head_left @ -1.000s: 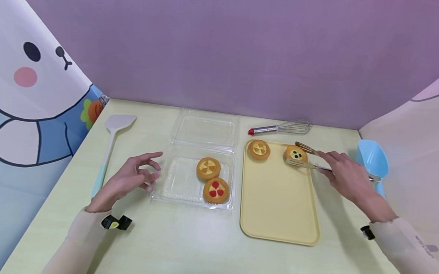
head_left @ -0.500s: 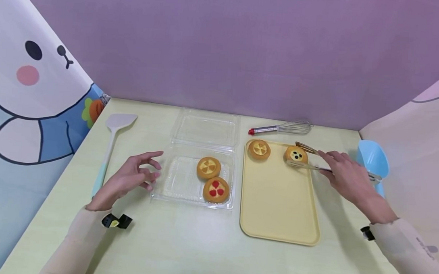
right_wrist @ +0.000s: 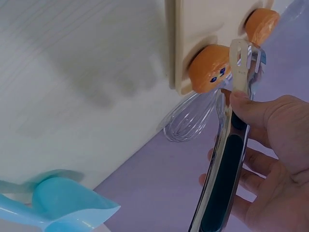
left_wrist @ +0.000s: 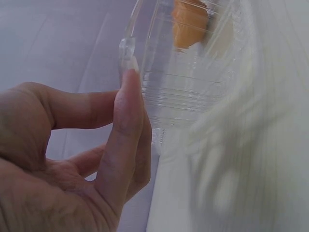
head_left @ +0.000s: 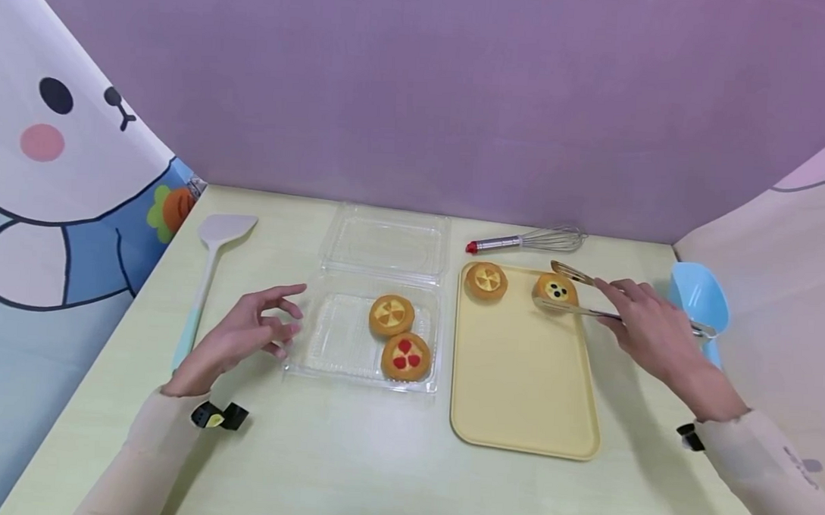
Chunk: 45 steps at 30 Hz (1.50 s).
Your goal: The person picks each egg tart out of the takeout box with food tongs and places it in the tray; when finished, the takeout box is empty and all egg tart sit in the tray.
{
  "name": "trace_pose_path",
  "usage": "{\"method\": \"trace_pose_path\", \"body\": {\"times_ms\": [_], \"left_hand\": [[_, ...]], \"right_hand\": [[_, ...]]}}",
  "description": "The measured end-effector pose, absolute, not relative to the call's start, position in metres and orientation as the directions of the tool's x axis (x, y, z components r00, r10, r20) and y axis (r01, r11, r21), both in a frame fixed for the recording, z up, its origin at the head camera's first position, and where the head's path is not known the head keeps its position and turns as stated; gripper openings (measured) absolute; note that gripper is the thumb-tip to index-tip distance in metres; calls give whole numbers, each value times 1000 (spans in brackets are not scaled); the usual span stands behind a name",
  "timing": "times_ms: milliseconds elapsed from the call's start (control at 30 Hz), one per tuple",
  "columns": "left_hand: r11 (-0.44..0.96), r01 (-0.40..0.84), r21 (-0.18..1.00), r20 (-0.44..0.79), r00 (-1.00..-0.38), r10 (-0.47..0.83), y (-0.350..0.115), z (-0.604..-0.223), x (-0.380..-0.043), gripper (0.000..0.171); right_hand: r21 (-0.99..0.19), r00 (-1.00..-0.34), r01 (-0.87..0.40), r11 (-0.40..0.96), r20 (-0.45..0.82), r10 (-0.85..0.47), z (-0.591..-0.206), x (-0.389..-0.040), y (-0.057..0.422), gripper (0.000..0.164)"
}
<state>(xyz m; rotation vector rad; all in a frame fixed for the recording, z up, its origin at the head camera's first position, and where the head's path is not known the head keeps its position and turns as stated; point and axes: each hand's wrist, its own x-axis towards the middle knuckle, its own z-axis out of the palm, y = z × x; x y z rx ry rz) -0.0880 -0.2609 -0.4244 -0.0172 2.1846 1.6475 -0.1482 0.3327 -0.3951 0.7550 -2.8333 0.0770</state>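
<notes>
My right hand grips metal tongs with dark handle grips. In the head view, the spread arms of the tongs lie on either side of an egg tart with dark dots, at the far right corner of a yellow tray. Whether they touch it I cannot tell. A second tart with a wedge pattern sits at the tray's far left corner. My left hand, fingers loosely bent and holding nothing, is by the left edge of an open clear plastic box; contact is unclear. Inside are a wedge-patterned tart and a red-dotted tart.
The box's lid lies folded back. Behind the tray is a whisk with a red-tipped handle. A blue scoop rests at the right edge, and a white spatula with a mint handle lies at the left. A purple backdrop closes off the back.
The tips of the tongs have shifted slightly forward and left around the dark-dotted tart. The left hand, the box and the tarts stay as they were.
</notes>
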Motion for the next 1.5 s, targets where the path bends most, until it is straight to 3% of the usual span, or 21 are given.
{"method": "trace_pose_path", "body": {"times_ms": [500, 1033, 1267, 1500], "left_hand": [[307, -248, 919, -322, -921, 220, -262, -426, -87, 74], [309, -247, 918, -322, -921, 219, -262, -426, -87, 75], [312, -249, 917, -323, -922, 212, -261, -426, -88, 75], [306, -247, 919, -320, -922, 217, -259, -427, -87, 74]], "right_hand": [[23, -796, -566, 824, 247, -553, -380, -144, 285, 61], [81, -624, -728, 681, 334, -707, -370, -146, 201, 55], [113, -572, -786, 608, 239, -785, -367, -146, 166, 55], [64, -570, -813, 579, 123, -813, -371, -146, 144, 57]]}}
